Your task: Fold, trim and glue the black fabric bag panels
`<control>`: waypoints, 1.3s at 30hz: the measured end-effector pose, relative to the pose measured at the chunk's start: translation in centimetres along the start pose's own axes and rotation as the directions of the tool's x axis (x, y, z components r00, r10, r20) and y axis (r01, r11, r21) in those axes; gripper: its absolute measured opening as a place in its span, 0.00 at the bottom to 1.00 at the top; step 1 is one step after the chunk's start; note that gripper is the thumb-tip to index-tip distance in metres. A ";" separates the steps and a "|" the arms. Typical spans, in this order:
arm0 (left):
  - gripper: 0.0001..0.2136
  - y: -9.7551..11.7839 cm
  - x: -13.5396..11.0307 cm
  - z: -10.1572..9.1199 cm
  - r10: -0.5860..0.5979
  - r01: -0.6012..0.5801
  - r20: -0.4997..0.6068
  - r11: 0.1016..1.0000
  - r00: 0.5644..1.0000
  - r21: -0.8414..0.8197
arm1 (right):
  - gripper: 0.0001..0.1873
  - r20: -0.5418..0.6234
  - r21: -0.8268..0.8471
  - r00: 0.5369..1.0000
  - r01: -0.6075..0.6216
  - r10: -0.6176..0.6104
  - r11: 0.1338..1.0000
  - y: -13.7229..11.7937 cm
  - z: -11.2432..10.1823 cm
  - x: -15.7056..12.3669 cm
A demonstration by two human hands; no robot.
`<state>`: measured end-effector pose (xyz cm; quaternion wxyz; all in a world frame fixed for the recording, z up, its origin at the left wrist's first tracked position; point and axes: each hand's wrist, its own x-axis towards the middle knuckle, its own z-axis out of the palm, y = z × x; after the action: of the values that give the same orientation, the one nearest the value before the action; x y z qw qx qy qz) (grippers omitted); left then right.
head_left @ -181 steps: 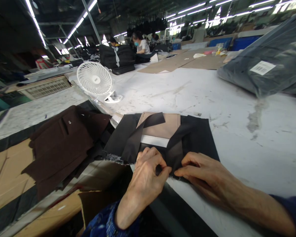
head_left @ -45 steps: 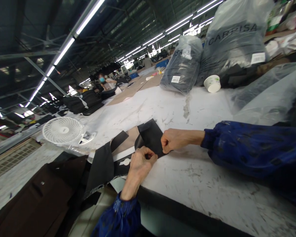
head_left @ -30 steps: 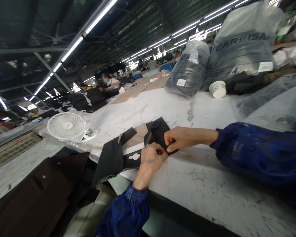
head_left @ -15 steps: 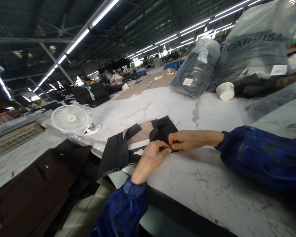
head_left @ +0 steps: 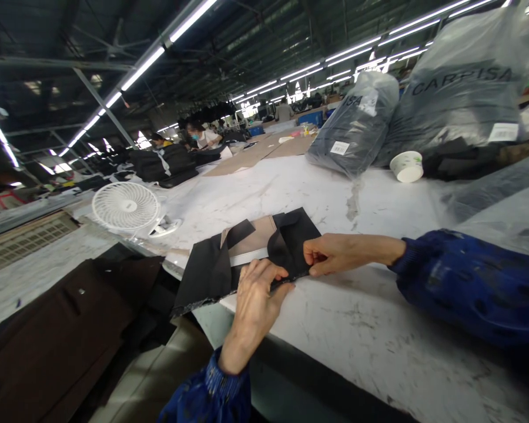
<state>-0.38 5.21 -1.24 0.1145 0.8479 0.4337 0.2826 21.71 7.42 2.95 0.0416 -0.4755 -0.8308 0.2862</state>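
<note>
A black fabric piece [head_left: 205, 273] with a beige panel [head_left: 251, 235] and a white strip [head_left: 248, 257] lies on the white table near its front edge. My left hand [head_left: 256, 294] pinches the near edge of the black fabric, thumb below and fingers above. Close by on the right, my right hand [head_left: 335, 254] grips the same edge near the piece's right corner, its fingers curled. Part of the fabric's middle is hidden under my left hand.
A white fan [head_left: 127, 205] stands at the left. Dark brown fabric pieces [head_left: 66, 323] hang at lower left. Plastic-wrapped bags [head_left: 355, 126] and a paper cup [head_left: 406, 167] stand at the back right. A person [head_left: 207, 138] sits in the distance.
My left hand has shifted left and down along the fabric's near edge, away from my right hand, and now covers the white mark. My right hand stays near the right corner.
</note>
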 end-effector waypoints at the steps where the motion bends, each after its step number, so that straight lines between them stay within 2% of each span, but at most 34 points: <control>1: 0.02 0.0 0.1 0.1 0.000 0.000 0.001 1.000 1.000 0.007 | 0.07 -0.007 -0.013 1.000 -0.003 0.002 1.000 -0.1 0.0 0.0; 4: 0.02 0.0 0.4 0.3 -0.024 0.024 0.016 1.000 1.000 -0.004 | 0.07 0.003 -0.016 1.000 -0.011 0.011 1.000 -0.3 0.0 0.0; 8: 0.06 0.1 1.0 0.4 -0.136 0.139 0.046 0.988 0.990 -0.067 | 0.06 0.039 0.023 0.998 -0.057 0.056 0.998 -0.6 -0.2 0.0; 12: 0.07 0.5 1.6 0.3 -0.203 0.206 0.093 0.978 0.975 -0.016 | 0.04 0.029 -0.007 0.995 -0.094 0.094 0.996 -0.8 -0.2 0.1; 18: 0.07 0.7 2.2 0.1 -0.220 0.202 0.155 0.971 0.963 0.124 | 0.02 -0.014 -0.047 0.992 -0.122 0.122 0.991 -1.2 0.3 0.4; 24: 0.07 0.5 2.6 0.1 -0.239 0.201 0.221 0.963 0.945 0.182 | 0.04 -0.087 -0.106 0.989 -0.128 0.119 0.986 -1.4 0.5 0.7; 31: 0.07 0.4 3.0 0.2 -0.247 0.197 0.254 0.958 0.935 0.208 | 0.18 -0.074 -0.154 0.980 -0.196 0.186 0.968 -2.3 0.8 1.7; 35: 0.06 0.3 2.9 0.3 -0.246 0.197 0.242 0.958 0.939 0.209 | 0.20 -0.095 -0.188 0.980 -0.189 0.174 0.964 -2.4 0.8 2.0; 39: 0.06 0.4 2.9 0.0 -0.241 0.199 0.239 0.962 0.940 0.189 | 0.17 -0.022 -0.108 0.984 -0.175 0.174 0.979 -1.8 0.4 1.5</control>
<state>1.27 7.23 0.01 0.1321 0.8301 0.5287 0.1182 19.38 7.83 3.21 -0.0045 -0.5501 -0.8000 0.2396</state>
